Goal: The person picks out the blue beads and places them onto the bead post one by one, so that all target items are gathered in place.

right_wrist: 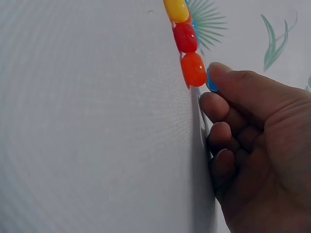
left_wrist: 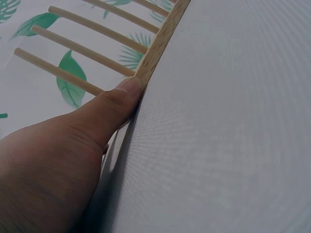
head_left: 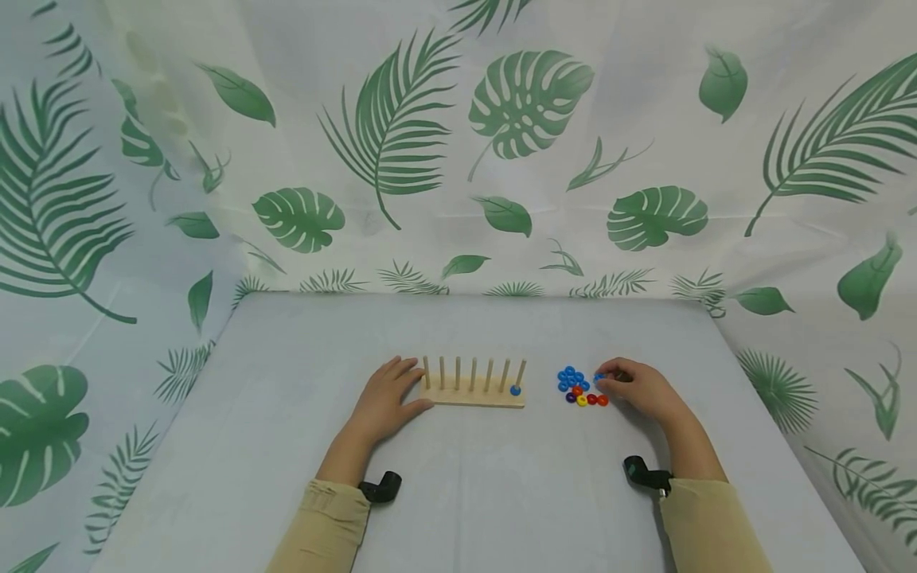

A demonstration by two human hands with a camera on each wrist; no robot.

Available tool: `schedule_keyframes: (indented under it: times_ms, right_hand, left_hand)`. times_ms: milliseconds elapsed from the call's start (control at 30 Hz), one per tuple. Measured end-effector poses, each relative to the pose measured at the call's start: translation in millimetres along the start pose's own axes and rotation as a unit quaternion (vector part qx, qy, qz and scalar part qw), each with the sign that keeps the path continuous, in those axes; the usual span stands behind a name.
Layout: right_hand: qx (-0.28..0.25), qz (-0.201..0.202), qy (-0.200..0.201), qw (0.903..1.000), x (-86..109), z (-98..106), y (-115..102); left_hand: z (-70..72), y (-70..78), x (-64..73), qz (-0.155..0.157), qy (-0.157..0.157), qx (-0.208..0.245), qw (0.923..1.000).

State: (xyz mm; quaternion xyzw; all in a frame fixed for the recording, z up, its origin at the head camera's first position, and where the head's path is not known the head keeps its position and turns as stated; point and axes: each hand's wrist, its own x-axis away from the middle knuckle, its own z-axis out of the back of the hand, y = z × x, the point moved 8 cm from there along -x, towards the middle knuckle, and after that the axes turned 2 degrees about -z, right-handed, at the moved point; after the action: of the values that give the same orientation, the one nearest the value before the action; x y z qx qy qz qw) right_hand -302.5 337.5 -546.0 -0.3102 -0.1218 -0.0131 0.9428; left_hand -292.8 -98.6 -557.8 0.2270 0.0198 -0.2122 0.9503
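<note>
Your right hand (head_left: 640, 389) has its fingers curled, and the thumb and forefinger pinch a blue ring (head_left: 598, 376) at the 3 o'clock edge of the ring pile (head_left: 577, 386). In the right wrist view the blue ring (right_wrist: 212, 83) shows only as a sliver under your fingertip (right_wrist: 219, 69), touching an orange ring (right_wrist: 194, 69); a red ring (right_wrist: 185, 37) and a yellow ring (right_wrist: 176, 9) sit in line beyond it. Whether the blue ring is off the table you cannot tell from these views.

Your left hand (head_left: 387, 400) lies flat with relaxed fingers against the wooden peg board (head_left: 474, 394), at the board's 9 o'clock end. It grips nothing: the left wrist view shows your thumb (left_wrist: 127, 91) pressed to the corner of the board's base (left_wrist: 160, 41), with the pegs (left_wrist: 73, 46) running away beyond it.

The board carries a row of upright pegs, and one blue ring sits on the peg (head_left: 515, 390) at the 3 o'clock end. The pile lies just beside the board at its 3 o'clock, blue rings toward 12 o'clock, red, yellow and orange toward 6 o'clock.

All of this rests on a pale table (head_left: 286, 446), with a leaf-print cloth (head_left: 501, 159) hanging from 9 through 12 to 3 o'clock.
</note>
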Motion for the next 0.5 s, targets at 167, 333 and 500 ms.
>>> schedule_keyframes:
  times_ms: [167,333,500]
  right_hand:
    - [0.002,-0.001,0.004,1.0000,0.0,1,1]
    - [0.005,0.006,0.010,0.9999,2.3,4,-4]
    - [0.008,0.025,0.026,0.9993,7.5,10,-16]
  left_hand:
    - [0.5,0.7,0.2,0.000,0.004,-0.001,1.0000]
    - [0.6,0.8,0.5,0.000,0.004,-0.001,1.0000]
    - [0.1,0.3,0.3,-0.003,0.005,-0.003,1.0000]
